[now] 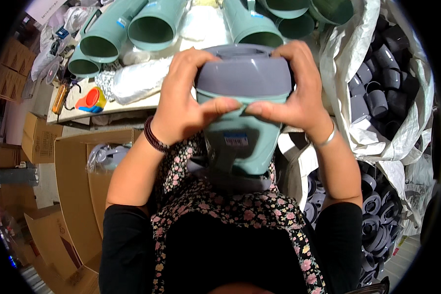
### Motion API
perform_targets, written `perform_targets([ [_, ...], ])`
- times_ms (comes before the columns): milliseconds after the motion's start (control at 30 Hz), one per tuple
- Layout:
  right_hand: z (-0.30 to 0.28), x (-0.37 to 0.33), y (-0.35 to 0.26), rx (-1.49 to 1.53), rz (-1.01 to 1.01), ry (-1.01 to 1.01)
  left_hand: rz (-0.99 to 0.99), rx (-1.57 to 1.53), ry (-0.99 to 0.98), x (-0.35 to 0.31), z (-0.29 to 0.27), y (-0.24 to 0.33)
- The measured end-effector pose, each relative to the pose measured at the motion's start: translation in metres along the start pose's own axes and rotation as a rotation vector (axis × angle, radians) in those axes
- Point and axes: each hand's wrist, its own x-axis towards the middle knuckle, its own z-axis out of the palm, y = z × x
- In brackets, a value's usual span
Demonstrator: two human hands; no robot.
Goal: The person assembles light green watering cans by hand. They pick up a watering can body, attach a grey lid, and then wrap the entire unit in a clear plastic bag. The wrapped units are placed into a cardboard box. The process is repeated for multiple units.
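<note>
Closest to us, at six o'clock, are a black cloth shirt (206,259) and a black apron with pink flowers (250,215). Just above them, near the middle, we hold a pale green plastic jug (246,122) with a thick, round grey plastic lid (245,78). Our left hand (183,93) clamps it from nine o'clock and our right hand (301,93) from three. Our thumbs lie just under the lid, almost tip to tip, and our fingers curl over it. We think we grip both sides so that it does not wobble.

From eleven to one o'clock, big green plastic tubes (100,36) lie on a white table (117,109), open ends facing us, maybe so they are easy to grab. At two o'clock, a white woven sack (338,78) holds dark grey plastic cups (377,103), likely to keep them together. Grey plastic rings (372,220) heap up at four o'clock.

We cannot see our fingertips behind the lid. The jug's low end is blurry, and we cannot make out the grey piece (240,183) there. Our left arm hides part of a brown cardboard box (72,191) at eight o'clock. The top edge cuts off some tubes.
</note>
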Motion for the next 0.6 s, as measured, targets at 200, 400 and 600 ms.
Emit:
perform_targets([
  [200,0.040,-0.002,0.034,-0.200,-0.001,-0.091,-0.220,-0.246,-0.172,0.002,-0.003,-0.053],
  [400,0.082,0.000,0.043,-0.041,0.070,0.075,-0.545,-0.658,-0.129,-0.012,0.006,-0.078],
  [600,0.077,0.002,0.027,0.133,0.245,0.171,-0.460,-0.497,-0.191,-0.009,0.002,-0.068],
])
